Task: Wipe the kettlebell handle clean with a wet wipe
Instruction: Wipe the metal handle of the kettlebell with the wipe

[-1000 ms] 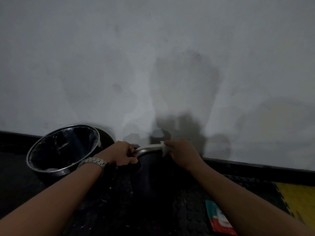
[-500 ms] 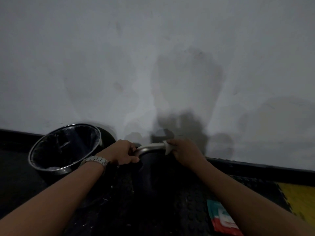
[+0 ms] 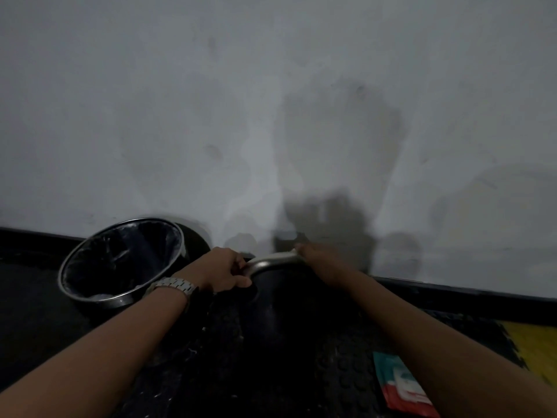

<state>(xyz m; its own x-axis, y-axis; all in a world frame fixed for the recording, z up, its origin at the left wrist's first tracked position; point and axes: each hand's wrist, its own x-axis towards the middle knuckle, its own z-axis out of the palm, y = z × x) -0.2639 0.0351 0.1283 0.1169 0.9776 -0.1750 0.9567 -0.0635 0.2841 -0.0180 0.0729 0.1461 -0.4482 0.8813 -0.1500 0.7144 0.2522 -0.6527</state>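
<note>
The big black round kettlebell (image 3: pixel 286 300) sits on the dark bumpy floor mat (image 3: pixel 346 357), close to the wall. It is likely very heavy and hard, so it should stay put. Its curved shiny grey metal handle (image 3: pixel 275 260) may be slippery when wet. Your left hand (image 3: pixel 224 271) grips the handle's left end. Your right hand (image 3: pixel 316 259) pinches the thin, soft white wet wipe (image 3: pixel 291 252) on the right end.

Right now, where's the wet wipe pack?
In the head view the wet wipe pack lies on the dark floor mat at lower right, partly under the right forearm, just left of the yellow mat tile.
</note>
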